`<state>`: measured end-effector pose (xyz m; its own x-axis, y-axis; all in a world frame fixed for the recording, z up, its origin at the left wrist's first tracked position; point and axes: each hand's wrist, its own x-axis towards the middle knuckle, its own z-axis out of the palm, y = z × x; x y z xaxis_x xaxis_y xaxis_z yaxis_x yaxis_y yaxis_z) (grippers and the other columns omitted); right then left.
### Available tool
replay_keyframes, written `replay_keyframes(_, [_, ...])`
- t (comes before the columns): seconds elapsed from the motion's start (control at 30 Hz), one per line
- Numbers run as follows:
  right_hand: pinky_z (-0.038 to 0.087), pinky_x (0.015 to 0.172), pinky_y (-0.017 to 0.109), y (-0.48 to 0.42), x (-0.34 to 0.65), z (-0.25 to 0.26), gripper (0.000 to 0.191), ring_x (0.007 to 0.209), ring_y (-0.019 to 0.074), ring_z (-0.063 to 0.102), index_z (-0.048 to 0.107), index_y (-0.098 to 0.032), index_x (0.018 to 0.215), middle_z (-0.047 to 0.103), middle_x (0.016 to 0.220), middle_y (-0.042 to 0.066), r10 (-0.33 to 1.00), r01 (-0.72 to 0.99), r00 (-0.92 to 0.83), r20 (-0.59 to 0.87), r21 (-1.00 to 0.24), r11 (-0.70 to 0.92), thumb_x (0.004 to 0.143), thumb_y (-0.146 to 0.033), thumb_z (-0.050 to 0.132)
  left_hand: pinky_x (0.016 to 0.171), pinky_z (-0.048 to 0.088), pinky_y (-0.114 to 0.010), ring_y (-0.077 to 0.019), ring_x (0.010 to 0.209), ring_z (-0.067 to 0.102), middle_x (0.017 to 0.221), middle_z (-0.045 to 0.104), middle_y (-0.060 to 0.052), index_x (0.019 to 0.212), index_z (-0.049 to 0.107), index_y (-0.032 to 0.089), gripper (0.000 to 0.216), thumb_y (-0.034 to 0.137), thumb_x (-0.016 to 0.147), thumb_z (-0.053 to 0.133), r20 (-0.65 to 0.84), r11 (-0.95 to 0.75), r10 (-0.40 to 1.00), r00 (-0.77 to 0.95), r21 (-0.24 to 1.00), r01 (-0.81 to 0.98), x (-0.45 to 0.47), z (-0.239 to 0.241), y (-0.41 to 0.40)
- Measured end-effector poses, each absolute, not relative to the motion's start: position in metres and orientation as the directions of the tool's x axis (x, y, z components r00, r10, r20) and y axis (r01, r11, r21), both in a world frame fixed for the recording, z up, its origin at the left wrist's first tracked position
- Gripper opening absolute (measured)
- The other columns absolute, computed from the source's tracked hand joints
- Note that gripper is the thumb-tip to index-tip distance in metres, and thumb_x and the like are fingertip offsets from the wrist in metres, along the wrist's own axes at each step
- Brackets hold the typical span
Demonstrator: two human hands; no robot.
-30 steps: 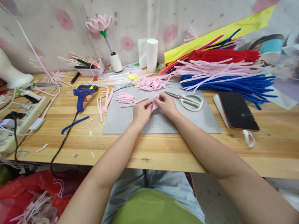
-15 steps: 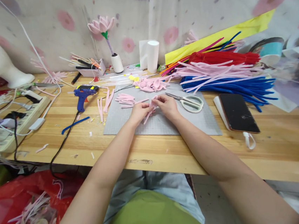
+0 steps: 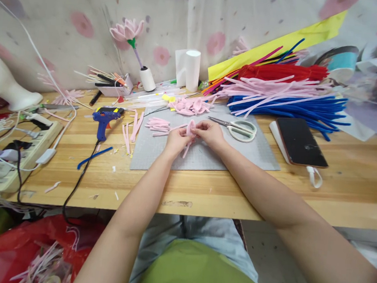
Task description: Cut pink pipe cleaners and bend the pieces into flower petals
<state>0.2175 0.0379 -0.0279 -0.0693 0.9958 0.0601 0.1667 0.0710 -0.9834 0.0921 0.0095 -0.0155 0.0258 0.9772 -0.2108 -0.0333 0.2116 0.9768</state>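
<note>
Over the grey cutting mat point(image 3: 206, 161), my left hand point(image 3: 177, 141) pinches a pink pipe-cleaner petal point(image 3: 190, 126), a bent loop with loose ends hanging below. My right hand point(image 3: 211, 134) has its thumb and fingers closed on the right side of the same petal. Just left of my hands lie short pink pipe-cleaner pieces point(image 3: 157, 124). Finished-looking pink petals point(image 3: 192, 106) are heaped at the back of the mat. Scissors point(image 3: 242, 130) with pale green handles rest to the right of my right hand.
A blue glue gun point(image 3: 103, 122) stands left of the mat, its cord running off the front edge. Bundles of pink point(image 3: 273, 91), red and blue pipe cleaners lie at the back right. A phone point(image 3: 301, 142) sits at right, a power strip point(image 3: 27, 157) at left.
The pink petal has turned in my fingers and now shows as an upright loop above them. Both hands have shifted only slightly.
</note>
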Motion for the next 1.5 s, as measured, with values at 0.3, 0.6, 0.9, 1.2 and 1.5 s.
replay_keyframes(0.3, [0.038,0.051,0.024,0.036,0.229,-0.019,0.029,0.052,0.0094,0.050,0.060,-0.015,0.068,0.060,0.060,0.000,0.941,0.049,-0.338,-0.019,-0.999,-0.002,0.057,-0.039,0.073,0.069,0.052,-0.029,-0.0127,0.059,0.063,0.062,0.067,-0.001,0.095,0.064,0.011,0.041,0.009,0.055,0.074,-0.230,0.238,0.968,0.104,0.969,-0.067,0.088,-0.014,0.008])
replay_keyframes(0.6, [0.028,0.045,0.023,0.039,0.234,-0.019,0.034,0.045,0.0062,0.039,0.049,-0.017,0.060,0.048,0.051,-0.004,0.950,0.155,-0.311,-0.031,-0.988,0.019,0.060,-0.044,0.071,0.054,0.047,-0.022,-0.0137,0.056,0.063,0.058,0.065,-0.002,0.083,0.065,0.010,0.027,0.008,0.057,0.071,-0.264,0.265,0.964,0.027,0.961,-0.074,0.090,-0.011,0.008])
replay_keyframes(0.9, [0.033,0.058,0.025,0.036,0.225,-0.020,0.029,0.059,0.0097,0.039,0.041,-0.019,0.057,0.044,0.059,-0.004,0.938,0.256,-0.171,0.301,-0.906,0.337,0.063,-0.034,0.065,0.068,0.052,-0.030,-0.0125,0.056,0.063,0.063,0.066,-0.002,0.080,0.065,0.010,0.024,0.009,0.057,0.070,-0.266,0.233,0.957,-0.117,0.944,-0.234,0.093,-0.010,0.009])
replay_keyframes(1.2, [0.036,0.058,0.024,0.035,0.228,-0.017,0.020,0.059,0.0096,0.042,0.048,-0.018,0.063,0.048,0.061,-0.003,0.909,0.228,-0.310,0.277,-0.907,0.354,0.064,-0.032,0.062,0.059,0.051,-0.027,-0.0135,0.057,0.064,0.070,0.066,-0.002,0.088,0.060,0.012,0.031,0.018,0.060,0.072,-0.154,0.140,0.985,-0.080,0.978,-0.156,0.093,-0.024,0.010])
replay_keyframes(1.5, [0.035,0.046,0.021,0.033,0.226,-0.022,0.021,0.053,0.0083,0.046,0.049,-0.018,0.070,0.051,0.063,-0.003,0.939,0.037,-0.330,0.099,-0.992,0.118,0.063,-0.032,0.063,0.055,0.052,-0.026,-0.0130,0.056,0.064,0.069,0.065,0.000,0.087,0.060,0.013,0.026,0.020,0.063,0.068,-0.082,0.080,0.996,-0.036,0.995,-0.054,0.093,-0.027,0.011])
